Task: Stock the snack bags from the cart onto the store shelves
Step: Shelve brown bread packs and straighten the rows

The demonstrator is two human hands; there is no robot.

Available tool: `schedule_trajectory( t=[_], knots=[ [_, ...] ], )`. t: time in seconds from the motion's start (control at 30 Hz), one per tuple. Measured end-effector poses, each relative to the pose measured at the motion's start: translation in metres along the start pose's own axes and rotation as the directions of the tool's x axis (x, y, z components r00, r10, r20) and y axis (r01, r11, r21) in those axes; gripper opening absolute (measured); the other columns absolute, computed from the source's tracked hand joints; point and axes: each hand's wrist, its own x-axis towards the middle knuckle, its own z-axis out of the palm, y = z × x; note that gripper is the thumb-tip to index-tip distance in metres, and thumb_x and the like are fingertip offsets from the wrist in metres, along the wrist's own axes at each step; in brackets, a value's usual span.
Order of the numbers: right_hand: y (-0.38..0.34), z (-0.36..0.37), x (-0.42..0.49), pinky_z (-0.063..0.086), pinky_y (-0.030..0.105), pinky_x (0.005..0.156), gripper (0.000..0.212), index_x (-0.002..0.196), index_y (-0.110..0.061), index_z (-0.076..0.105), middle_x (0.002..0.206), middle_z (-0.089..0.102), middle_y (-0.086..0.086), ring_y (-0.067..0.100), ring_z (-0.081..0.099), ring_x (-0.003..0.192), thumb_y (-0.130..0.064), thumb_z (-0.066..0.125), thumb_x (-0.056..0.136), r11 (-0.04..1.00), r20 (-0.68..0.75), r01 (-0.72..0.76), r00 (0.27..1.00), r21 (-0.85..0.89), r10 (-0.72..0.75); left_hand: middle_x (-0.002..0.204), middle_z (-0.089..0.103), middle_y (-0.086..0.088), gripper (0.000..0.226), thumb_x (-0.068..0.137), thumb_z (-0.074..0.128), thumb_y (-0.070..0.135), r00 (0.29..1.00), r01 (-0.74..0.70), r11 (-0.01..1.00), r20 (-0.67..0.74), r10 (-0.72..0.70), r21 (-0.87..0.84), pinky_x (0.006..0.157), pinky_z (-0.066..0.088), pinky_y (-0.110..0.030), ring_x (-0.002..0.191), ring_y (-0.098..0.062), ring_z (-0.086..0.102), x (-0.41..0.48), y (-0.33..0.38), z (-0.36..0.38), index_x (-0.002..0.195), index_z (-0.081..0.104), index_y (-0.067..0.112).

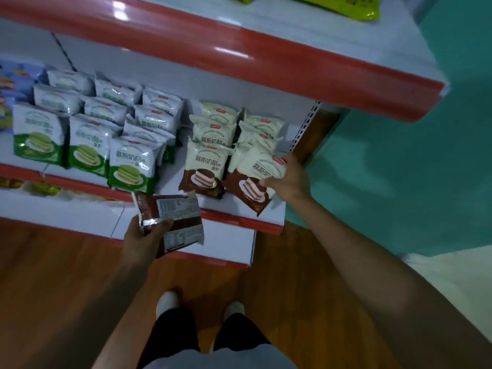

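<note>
The right hand (286,179) gripped a brown-and-white bag (253,179) by its right edge, fingers curled over the top and thumb on the front. That bag sat tilted at the near right end of the middle shelf (167,179), its lower corner close to the red front lip. Just left of it stood a matching front bag (205,169), upright and facing out, and more of the same kind were lined up behind both, running toward the far back of the shelf.

The left hand (143,235) held a second bag (175,219) out in front of the shelf edge, lower and to the left. It was turned back side up so its printed label showed, and the thumb pinched it near the crimped end. It touched nothing on the shelf.

Further left on the same shelf, green-and-white bags (130,166) stood in three rows, a bare strip of shelf between them and the brown ones. At the far left some blue packs (10,83) showed, too blurred to read.

Above, the top shelf (239,59) jutted out with its glossy red lip, and a yellow-green bag (346,6) lay on it. Below, a lower shelf (80,211) carried some yellowish packs I could not make out. The person stood on a wooden floor (66,275) in white shoes (166,302), close to the shelving.
</note>
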Motion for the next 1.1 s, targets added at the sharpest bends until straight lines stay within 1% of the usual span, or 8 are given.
schedule_trajectory(
  t=[0.17,0.27,0.37,0.47,0.57,0.83,0.97,1.1],
  knots=[
    [-0.010,0.034,0.023,0.049,0.039,0.085,0.069,0.126,-0.014,0.043,0.128,0.053,0.008,0.029,0.051,0.116,-0.026,0.082,0.070,0.915,0.152,0.222,0.972,-0.336,-0.180,0.111,0.060,-0.008,0.033,0.089,0.060,0.016,1.000,0.016,1.000,-0.020,-0.016,-0.021,0.067,0.054,-0.033,0.098,-0.028,0.062,-0.015,-0.012,0.012,0.120,0.048,0.014],
    [-0.005,0.044,0.031,0.045,0.036,0.082,0.070,0.127,-0.014,0.041,0.128,0.052,0.009,0.030,0.050,0.116,-0.025,0.081,0.071,0.901,0.178,0.239,0.967,-0.362,-0.185,0.111,0.061,-0.006,0.038,0.089,0.060,0.019,0.999,0.038,0.999,-0.004,-0.038,-0.023,0.066,0.056,-0.031,0.097,-0.027,0.063,-0.018,-0.017,0.022,0.125,0.048,0.014],
    [0.002,0.049,0.038,0.050,0.040,0.084,0.070,0.125,-0.014,0.041,0.125,0.053,0.009,0.029,0.052,0.114,-0.027,0.082,0.070,0.906,0.201,0.227,0.966,-0.358,-0.162,0.111,0.064,-0.003,0.036,0.088,0.061,0.023,0.998,0.057,0.998,0.026,-0.057,-0.025,0.065,0.060,-0.031,0.097,-0.026,0.065,-0.019,-0.027,0.028,0.122,0.049,0.019],
    [0.010,0.054,0.039,0.048,0.039,0.081,0.065,0.121,-0.014,0.043,0.123,0.051,0.009,0.029,0.049,0.114,-0.031,0.081,0.071,0.878,0.219,0.245,0.961,-0.411,-0.166,0.116,0.064,-0.005,0.040,0.087,0.061,0.025,0.995,0.093,0.995,0.047,-0.091,-0.023,0.075,0.059,-0.040,0.101,-0.029,0.065,-0.020,-0.035,0.031,0.124,0.049,0.018],
    [0.017,0.060,0.034,0.041,0.038,0.090,0.065,0.126,-0.013,0.044,0.129,0.047,0.011,0.029,0.042,0.120,-0.036,0.077,0.074,0.790,0.190,0.289,0.957,-0.541,-0.220,0.117,0.064,-0.008,0.038,0.087,0.061,0.023,0.992,0.122,0.992,0.044,-0.121,-0.034,0.077,0.057,-0.043,0.102,-0.032,0.064,-0.019,-0.040,0.027,0.123,0.050,0.017],
    [0.027,0.077,0.023,0.028,0.038,0.103,0.068,0.134,-0.016,0.038,0.142,0.036,0.011,0.029,0.031,0.131,-0.043,0.069,0.080,0.729,0.057,0.243,0.961,-0.640,-0.270,0.106,0.065,-0.002,0.029,0.088,0.059,0.021,0.991,0.130,0.991,0.034,-0.129,-0.038,0.067,0.058,-0.032,0.092,-0.024,0.066,-0.015,-0.038,0.010,0.117,0.051,0.019],
    [0.031,0.082,0.018,0.016,0.044,0.114,0.084,0.146,-0.014,0.025,0.154,0.021,0.016,0.030,0.016,0.144,-0.043,0.069,0.081,0.747,0.025,0.222,0.964,-0.626,-0.266,0.105,0.065,0.001,0.028,0.089,0.059,0.019,0.994,0.108,0.994,0.030,-0.107,-0.029,0.065,0.059,-0.030,0.092,-0.023,0.066,-0.013,-0.033,0.010,0.116,0.051,0.020],
    [0.033,0.074,0.012,0.003,0.044,0.118,0.095,0.151,-0.014,0.012,0.159,0.011,0.014,0.028,0.005,0.147,-0.045,0.068,0.081,0.776,0.008,0.206,0.968,-0.596,-0.250,0.106,0.065,-0.001,0.029,0.089,0.060,0.019,0.995,0.095,0.995,0.026,-0.095,-0.028,0.063,0.059,-0.029,0.091,-0.022,0.066,-0.013,-0.032,0.011,0.116,0.051,0.018]
  ],
)
